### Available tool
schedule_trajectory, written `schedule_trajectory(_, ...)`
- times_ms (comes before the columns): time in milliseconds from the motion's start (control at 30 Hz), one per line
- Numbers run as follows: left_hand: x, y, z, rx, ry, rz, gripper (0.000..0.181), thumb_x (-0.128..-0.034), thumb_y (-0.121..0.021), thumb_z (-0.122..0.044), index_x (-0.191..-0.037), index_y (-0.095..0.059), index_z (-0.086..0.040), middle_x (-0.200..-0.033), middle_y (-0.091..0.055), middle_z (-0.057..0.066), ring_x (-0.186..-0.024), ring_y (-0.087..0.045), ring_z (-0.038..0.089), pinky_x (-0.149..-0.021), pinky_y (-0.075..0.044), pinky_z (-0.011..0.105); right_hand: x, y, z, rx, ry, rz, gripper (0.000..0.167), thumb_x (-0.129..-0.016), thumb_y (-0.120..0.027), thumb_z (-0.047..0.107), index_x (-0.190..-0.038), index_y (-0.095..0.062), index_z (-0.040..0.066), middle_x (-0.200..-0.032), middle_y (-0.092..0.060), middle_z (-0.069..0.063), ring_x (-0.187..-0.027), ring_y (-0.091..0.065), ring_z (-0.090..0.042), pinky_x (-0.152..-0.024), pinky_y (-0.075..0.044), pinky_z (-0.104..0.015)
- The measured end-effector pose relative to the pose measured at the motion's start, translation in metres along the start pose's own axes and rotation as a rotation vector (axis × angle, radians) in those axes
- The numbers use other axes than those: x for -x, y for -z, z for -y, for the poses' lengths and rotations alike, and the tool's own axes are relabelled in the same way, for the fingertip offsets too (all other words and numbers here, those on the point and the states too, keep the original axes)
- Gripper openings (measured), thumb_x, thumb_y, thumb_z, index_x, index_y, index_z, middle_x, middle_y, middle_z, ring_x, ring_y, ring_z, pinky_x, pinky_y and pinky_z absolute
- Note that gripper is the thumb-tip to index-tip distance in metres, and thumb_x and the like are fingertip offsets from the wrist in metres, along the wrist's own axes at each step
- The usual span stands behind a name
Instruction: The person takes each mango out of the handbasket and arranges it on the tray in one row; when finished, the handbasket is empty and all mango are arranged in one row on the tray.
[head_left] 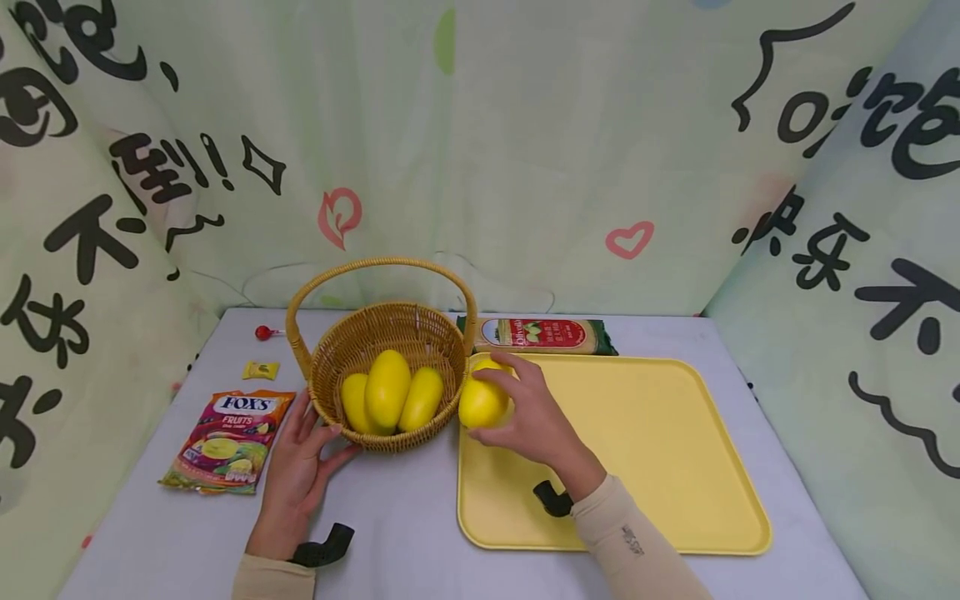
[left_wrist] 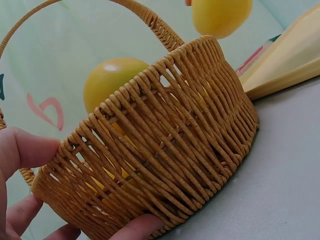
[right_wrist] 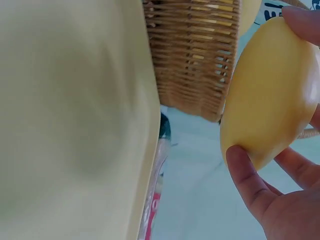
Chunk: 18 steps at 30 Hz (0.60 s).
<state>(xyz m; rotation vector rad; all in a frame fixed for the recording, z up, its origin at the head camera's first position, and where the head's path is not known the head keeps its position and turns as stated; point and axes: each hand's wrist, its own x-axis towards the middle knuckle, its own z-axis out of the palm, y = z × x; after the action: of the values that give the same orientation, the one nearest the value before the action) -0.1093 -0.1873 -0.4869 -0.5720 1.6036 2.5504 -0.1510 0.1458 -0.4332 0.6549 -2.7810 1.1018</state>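
Note:
A wicker basket [head_left: 392, 446] with a tall handle holds several yellow mangoes [head_left: 388, 388]. My left hand [head_left: 298, 473] rests against its front left side, fingers spread; in the left wrist view a finger touches the rim and another digit lies low on the wall. Just off the basket's right side, my right hand [head_left: 528, 412] grips another yellow mango [right_wrist: 270, 92] between thumb and fingers. That mango appears above the left edge of a yellow tray [head_left: 637, 467], apart from the basket in the left wrist view.
Left of the basket lie a Fox's fruit candy bag [head_left: 228, 442], a small yellow wrapped candy [head_left: 260, 370] and a red lollipop [head_left: 264, 332]. An Olivoilà package [head_left: 540, 335] lies behind the tray. Printed curtains [head_left: 525, 167] surround the white table [head_left: 405, 517].

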Motion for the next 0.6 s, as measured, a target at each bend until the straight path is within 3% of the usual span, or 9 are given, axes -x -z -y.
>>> schedule_trajectory(167,0.000,0.000,0.001,0.008,-0.004,0.006,0.084,-0.1057,-0.053,0.001,-0.168,-0.020,-0.046,-0.180,-0.011,-0.006,-0.157,-0.034,0.025,-0.107,-0.054,0.055,0.005,0.006,-0.012,0.021,-0.011,0.002,0.067,-0.073,-0.096,0.031,-0.134,-0.071,0.019,-0.161,-0.047,-0.018,-0.147,-0.039,-0.046,-0.108,-0.052,-0.065)
schedule_trajectory(600,0.001,-0.002,-0.001,0.001,0.000,-0.006,0.084,-0.1064,-0.052,0.000,-0.167,-0.019,-0.047,-0.180,-0.009,-0.007,-0.159,-0.032,0.025,-0.106,-0.054,0.055,0.010,0.014,-0.033,0.059,-0.017,0.039,0.066,-0.072,-0.094,0.030,-0.133,-0.071,0.020,-0.161,-0.047,-0.015,-0.148,-0.038,-0.044,-0.109,-0.052,-0.064)
